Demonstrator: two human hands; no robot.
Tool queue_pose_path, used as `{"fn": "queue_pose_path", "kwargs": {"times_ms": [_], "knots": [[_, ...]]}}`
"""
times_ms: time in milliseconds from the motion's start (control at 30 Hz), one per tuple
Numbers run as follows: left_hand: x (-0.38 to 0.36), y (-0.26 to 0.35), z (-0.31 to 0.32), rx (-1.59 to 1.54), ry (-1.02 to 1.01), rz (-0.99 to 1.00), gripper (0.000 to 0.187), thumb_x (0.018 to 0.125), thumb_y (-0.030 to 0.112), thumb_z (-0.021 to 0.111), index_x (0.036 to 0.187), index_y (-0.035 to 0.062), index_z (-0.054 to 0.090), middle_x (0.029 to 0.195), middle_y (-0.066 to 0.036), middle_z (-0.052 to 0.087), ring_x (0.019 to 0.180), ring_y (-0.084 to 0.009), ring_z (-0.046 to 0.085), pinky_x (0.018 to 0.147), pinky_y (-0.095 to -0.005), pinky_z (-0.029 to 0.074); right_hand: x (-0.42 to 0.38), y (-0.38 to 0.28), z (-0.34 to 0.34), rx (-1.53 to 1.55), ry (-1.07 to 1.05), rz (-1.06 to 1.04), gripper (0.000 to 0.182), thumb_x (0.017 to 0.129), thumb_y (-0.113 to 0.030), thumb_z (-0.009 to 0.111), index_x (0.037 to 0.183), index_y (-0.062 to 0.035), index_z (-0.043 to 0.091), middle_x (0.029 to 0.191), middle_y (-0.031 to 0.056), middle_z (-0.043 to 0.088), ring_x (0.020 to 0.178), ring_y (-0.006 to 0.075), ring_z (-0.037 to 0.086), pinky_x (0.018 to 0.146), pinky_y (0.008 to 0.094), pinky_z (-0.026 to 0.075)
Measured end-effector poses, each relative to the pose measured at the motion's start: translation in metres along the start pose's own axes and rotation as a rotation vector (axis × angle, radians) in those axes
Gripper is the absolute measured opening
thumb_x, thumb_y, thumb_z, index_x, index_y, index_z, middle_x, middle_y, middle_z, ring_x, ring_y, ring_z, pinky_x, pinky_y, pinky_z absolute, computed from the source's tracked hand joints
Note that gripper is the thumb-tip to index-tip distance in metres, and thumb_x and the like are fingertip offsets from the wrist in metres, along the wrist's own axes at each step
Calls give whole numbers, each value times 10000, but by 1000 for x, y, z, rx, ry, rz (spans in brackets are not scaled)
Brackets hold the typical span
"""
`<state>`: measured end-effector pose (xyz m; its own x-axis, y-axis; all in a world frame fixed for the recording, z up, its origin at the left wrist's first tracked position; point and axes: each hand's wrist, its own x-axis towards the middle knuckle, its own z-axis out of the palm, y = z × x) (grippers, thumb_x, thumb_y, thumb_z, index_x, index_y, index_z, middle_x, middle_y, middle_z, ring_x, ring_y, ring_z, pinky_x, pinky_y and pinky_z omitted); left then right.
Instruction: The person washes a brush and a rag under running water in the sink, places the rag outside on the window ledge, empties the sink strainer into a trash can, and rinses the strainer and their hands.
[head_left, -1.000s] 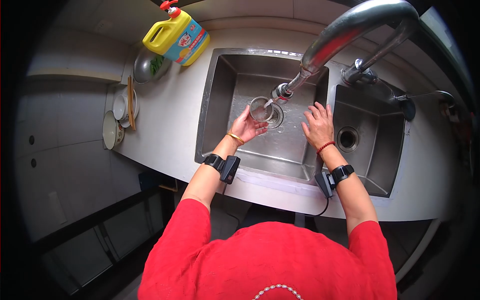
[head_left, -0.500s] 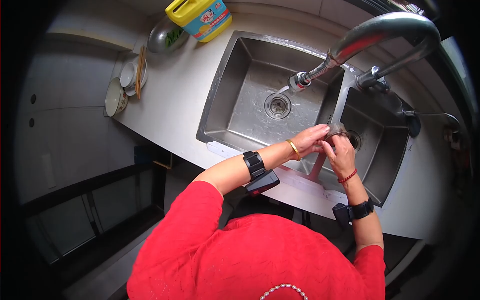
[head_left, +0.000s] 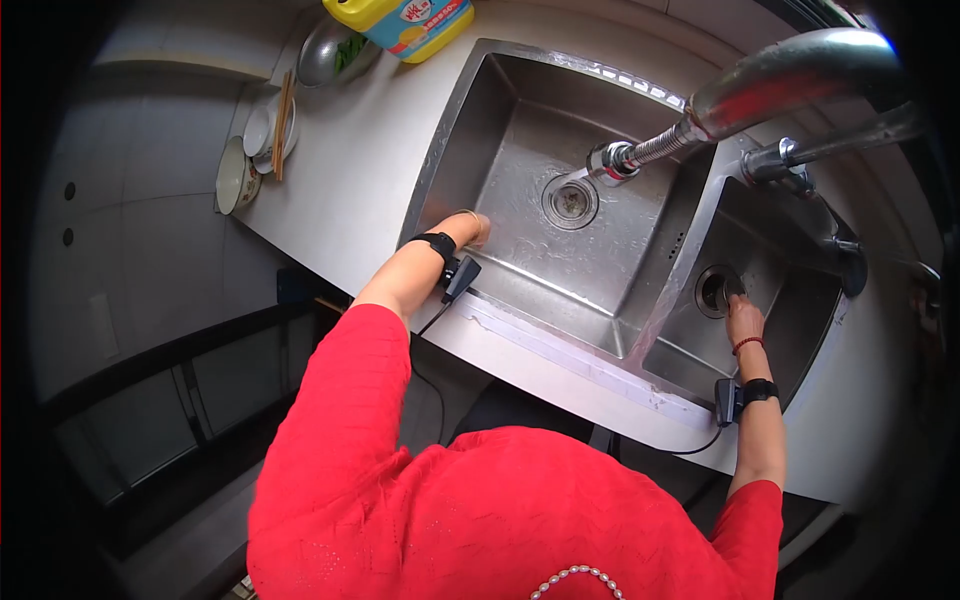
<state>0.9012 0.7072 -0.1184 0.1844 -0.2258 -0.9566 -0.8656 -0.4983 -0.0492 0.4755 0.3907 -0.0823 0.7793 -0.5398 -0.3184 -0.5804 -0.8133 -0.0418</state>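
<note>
My right hand reaches into the smaller right basin, its fingers closed on the edge of a dark metal sink strainer at the drain. Most of that strainer is hidden by the fingers and shadow. Over in the larger left basin, my left hand is low beside the near left wall, wearing a gold bangle. Its fingers are mostly out of sight and smeared. A thin stream from the faucet runs into the left basin's drain.
At the counter's back left stand a yellow jug and a metal bowl with greens. Bowls with chopsticks across them sit at the left edge. The curved spout arches over the back right.
My hands have parted from around the metal strainer. The left went left into the large basin; the right went down to the right basin's drain. The view has shifted slightly.
</note>
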Motion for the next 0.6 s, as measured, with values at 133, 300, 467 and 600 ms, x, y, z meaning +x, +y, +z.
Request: {"fn": "queue_pose_path", "kwargs": {"times_ms": [133,300,467,600], "knots": [[29,11,-2,44,-165,-87,270,708,73,545,959,63,644,965,-161,613,892,-279,598,756,-418,481,7,4,24,-31,-102,-30,98,767,-88,479,791,-49,566,824,145,561,751,327,587,638,412,484],[39,61,-23,-316,305,228,258,730,145,504,926,40,636,945,-149,621,846,-326,597,739,-417,473,18,5,41,-9,-73,-11,131,783,-83,454,791,-35,575,838,152,560,782,325,586,653,404,488],[23,45,-52,-628,978,-191,359,795,110,411,1132,10,487,1256,-162,420,1113,-318,437,891,-386,381,16,8,38,-84,-130,-59,121,754,-65,479,742,-42,598,817,142,560,768,309,586,652,386,486],[48,43,-26,-802,942,-347,475,805,79,383,1264,0,292,1376,-151,220,1257,-300,242,1000,-390,256,7,-7,44,-119,-28,-75,121,744,-73,485,727,-34,598,790,123,558,753,286,585,641,372,487]]}}
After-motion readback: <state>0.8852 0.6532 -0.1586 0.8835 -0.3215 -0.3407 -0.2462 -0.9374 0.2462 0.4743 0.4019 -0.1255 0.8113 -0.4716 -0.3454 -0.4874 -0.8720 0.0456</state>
